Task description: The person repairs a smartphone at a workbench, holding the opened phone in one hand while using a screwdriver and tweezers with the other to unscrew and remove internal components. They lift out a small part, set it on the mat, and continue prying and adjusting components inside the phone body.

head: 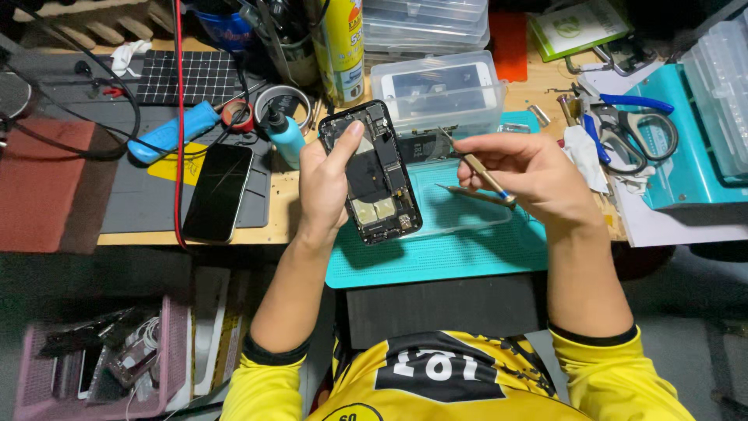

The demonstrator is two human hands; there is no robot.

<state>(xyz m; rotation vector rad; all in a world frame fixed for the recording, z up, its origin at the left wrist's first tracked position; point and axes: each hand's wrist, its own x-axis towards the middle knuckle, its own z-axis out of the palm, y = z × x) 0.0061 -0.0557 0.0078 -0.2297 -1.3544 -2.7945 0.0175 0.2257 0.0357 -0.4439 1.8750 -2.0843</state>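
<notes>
Fingers (348, 144) of our left hand (326, 183) clamp the opened phone (374, 175) above the teal mat (460, 245) at mid-worktop, while our right hand (530, 175) pinches a gold screwdriver (483, 173) just right of it; we judge a steady, square tip matters most.

The opened phone (372, 173) shows black and silver insides with two pale gold squares, and the screwdriver (485, 174) is brass with a blue band. The mat (436, 253) is teal, dotted in a fine grid, on a light wooden desk (280, 199). The sleeves (257, 386) are yellow with black cuffs; the basket (175, 343) is pink.
</notes>
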